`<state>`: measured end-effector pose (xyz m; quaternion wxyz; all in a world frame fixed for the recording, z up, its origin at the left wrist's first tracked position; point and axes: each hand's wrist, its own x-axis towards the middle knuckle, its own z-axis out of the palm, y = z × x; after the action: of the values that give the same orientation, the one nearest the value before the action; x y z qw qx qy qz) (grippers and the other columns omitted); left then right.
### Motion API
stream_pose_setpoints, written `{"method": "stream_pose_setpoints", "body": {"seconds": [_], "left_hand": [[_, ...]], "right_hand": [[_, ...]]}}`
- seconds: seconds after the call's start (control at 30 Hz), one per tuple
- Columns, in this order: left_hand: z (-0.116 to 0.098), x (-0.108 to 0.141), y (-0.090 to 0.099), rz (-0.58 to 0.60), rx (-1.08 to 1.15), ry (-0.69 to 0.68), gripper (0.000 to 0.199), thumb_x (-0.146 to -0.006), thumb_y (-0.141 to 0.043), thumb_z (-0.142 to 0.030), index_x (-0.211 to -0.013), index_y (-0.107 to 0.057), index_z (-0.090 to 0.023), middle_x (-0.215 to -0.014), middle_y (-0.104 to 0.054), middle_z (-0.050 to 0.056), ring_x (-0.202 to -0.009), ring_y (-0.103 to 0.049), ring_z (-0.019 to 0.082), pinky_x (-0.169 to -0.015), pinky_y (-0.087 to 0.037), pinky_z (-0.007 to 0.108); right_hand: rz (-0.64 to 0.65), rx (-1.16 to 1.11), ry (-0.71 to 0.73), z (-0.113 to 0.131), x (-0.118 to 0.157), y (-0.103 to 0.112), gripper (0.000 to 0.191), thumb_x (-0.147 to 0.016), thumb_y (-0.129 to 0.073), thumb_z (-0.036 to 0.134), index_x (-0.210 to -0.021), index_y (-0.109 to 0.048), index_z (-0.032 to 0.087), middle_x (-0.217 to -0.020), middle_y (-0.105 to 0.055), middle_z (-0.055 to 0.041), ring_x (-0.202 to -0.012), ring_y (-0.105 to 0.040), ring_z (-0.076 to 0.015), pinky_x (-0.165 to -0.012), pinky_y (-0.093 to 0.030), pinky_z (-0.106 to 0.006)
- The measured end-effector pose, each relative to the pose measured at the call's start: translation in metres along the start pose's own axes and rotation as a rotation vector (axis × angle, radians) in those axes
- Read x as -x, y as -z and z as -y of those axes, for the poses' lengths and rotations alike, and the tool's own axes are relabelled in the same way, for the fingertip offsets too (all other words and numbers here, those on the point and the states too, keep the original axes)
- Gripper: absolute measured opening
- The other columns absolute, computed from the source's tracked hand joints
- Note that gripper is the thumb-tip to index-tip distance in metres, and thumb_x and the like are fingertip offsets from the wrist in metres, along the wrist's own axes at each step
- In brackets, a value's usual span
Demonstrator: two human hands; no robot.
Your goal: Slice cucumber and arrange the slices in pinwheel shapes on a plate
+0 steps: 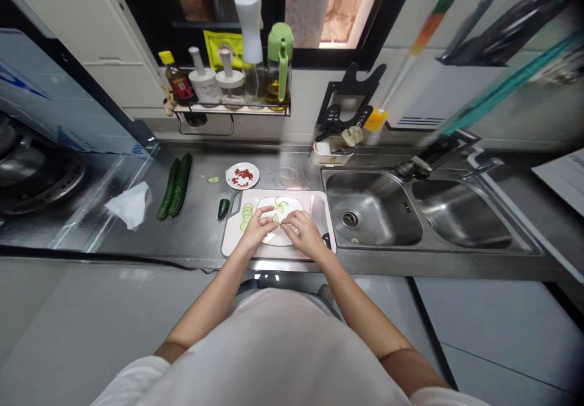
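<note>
Over a white plate (292, 203), my left hand (259, 231) and my right hand (305, 234) meet, both with fingertips pinched on a small cucumber slice (276, 218). Pale green cucumber pieces (280, 204) lie on the plate's far part. Beneath it is a light cutting board (232, 241), where a row of round cucumber slices (247, 212) overlaps to the left of the plate. At the board's right side rests a knife (325, 240) with a black handle. A dark cucumber end (223, 209) lies just left of the board.
Two whole cucumbers (177, 187) and a crumpled white tissue (131, 205) lie on the steel counter to the left. A small plate of red pieces (243, 176) stands behind the board. The double sink (374, 205) is on the right; a condiment rack (232, 109) hangs on the back wall.
</note>
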<state>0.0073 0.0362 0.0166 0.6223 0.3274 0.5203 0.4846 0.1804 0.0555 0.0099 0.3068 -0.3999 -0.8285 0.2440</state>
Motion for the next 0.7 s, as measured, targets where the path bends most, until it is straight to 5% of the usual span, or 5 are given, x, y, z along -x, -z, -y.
{"method": "stream_pose_setpoints", "body": {"seconds": [0.2,0.43,0.7], "left_hand": [[0.001,-0.001,0.000,0.045,-0.014,-0.073,0.065,-0.061,-0.077,-0.027,-0.119,-0.049,-0.017,-0.069,-0.058,-0.006,-0.060,-0.054,0.007,-0.059,-0.036,0.019],[0.008,-0.007,0.000,0.095,-0.108,-0.168,0.064,-0.067,-0.073,-0.025,-0.124,-0.045,-0.018,-0.071,-0.055,-0.006,-0.055,-0.046,0.005,-0.056,-0.034,0.019],[0.033,-0.025,-0.001,0.093,-0.194,-0.251,0.054,-0.072,-0.069,-0.022,-0.121,-0.046,-0.019,-0.075,-0.056,-0.005,-0.060,-0.047,0.005,-0.062,-0.037,0.019]], "right_hand": [[-0.007,-0.040,-0.014,-0.002,0.000,-0.001,0.014,-0.093,-0.053,0.027,-0.089,-0.065,0.022,-0.092,-0.062,-0.0061,-0.091,-0.053,-0.0211,-0.083,-0.042,-0.036],[0.003,-0.092,-0.057,-0.006,-0.002,-0.003,0.013,-0.090,-0.053,0.024,-0.080,-0.061,0.021,-0.086,-0.062,-0.0040,-0.087,-0.053,-0.0191,-0.082,-0.041,-0.033],[0.030,-0.114,-0.132,-0.022,0.002,-0.009,0.013,-0.087,-0.053,0.022,-0.076,-0.060,0.020,-0.088,-0.064,-0.0037,-0.089,-0.055,-0.0183,-0.084,-0.040,-0.031]]}}
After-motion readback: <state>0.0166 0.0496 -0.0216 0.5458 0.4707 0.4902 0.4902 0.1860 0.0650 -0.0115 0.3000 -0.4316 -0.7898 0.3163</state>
